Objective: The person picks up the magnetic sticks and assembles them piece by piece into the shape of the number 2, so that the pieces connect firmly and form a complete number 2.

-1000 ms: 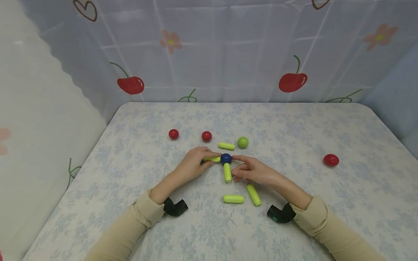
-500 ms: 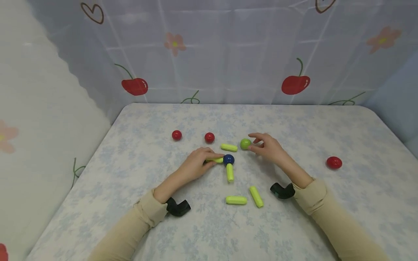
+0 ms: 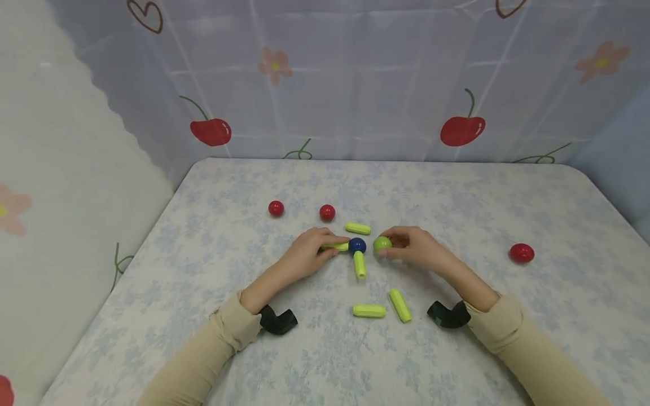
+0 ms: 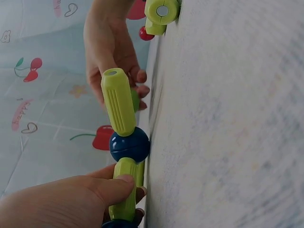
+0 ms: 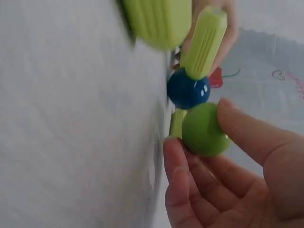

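My left hand [image 3: 303, 255] pinches a yellow-green magnetic rod [image 4: 123, 190] between thumb and fingers. That rod meets a dark blue ball [image 3: 358, 246], from which a second yellow-green rod [image 3: 360, 265] points toward me. Under my left hand, in the left wrist view, another dark blue ball [image 4: 118, 223] shows at the held rod's other end. My right hand [image 3: 421, 250] grips a green ball [image 3: 382, 244] between thumb and fingers, just right of the blue ball. A small gap separates the two balls in the head view.
Behind the blue ball lies a loose yellow-green rod [image 3: 358, 228]. Nearer me are two more rods, one crosswise [image 3: 369, 311] and one slanted [image 3: 400, 305]. Red balls sit at back left [image 3: 276, 208], back middle [image 3: 327, 212] and far right [image 3: 522, 253].
My right hand left the blue ball, reached back to the green ball, took hold of it and brought it nearer, beside the blue ball. My left hand stayed on its rod.
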The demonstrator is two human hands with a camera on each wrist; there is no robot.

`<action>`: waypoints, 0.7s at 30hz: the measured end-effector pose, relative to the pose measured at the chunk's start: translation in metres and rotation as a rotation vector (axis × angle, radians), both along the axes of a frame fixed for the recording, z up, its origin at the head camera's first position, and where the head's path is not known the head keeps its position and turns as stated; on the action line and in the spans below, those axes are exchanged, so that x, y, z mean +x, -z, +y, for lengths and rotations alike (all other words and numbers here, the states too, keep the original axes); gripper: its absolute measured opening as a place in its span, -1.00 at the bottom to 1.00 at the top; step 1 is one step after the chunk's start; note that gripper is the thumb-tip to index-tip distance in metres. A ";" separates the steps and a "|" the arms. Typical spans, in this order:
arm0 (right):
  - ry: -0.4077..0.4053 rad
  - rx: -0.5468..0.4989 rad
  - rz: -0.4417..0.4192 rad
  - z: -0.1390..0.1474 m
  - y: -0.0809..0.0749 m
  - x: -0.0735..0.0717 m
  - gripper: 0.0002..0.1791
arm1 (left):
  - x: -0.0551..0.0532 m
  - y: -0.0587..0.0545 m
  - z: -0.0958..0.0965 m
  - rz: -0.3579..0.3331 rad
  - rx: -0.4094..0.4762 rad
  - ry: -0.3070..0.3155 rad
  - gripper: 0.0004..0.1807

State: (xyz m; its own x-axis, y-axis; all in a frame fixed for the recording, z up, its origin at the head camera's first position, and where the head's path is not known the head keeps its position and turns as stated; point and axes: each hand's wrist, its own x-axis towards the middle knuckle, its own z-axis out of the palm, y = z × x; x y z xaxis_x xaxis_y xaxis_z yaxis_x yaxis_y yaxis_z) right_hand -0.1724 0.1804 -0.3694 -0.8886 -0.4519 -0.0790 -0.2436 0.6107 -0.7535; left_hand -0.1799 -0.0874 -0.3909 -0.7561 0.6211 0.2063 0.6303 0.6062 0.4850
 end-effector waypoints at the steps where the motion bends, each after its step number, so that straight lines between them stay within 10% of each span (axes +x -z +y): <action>1: -0.041 -0.042 -0.056 0.001 0.000 0.006 -0.54 | 0.000 0.000 0.000 -0.003 0.003 0.001 -0.64; 10: -0.263 -0.205 -0.359 -0.005 0.000 0.035 -0.51 | -0.001 0.001 0.000 -0.014 0.028 0.004 -0.63; 21: -0.139 -0.233 -0.388 -0.023 0.003 0.046 -0.35 | -0.001 0.002 0.001 -0.009 0.022 -0.008 -0.63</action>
State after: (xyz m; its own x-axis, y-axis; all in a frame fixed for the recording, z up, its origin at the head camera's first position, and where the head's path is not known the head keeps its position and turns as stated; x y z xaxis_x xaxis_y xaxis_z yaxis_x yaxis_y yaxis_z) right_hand -0.1267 0.1575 -0.3719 -0.7430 -0.6099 -0.2754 0.0154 0.3958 -0.9182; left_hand -0.1809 -0.0866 -0.3928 -0.7631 0.6102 0.2131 0.6208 0.6003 0.5043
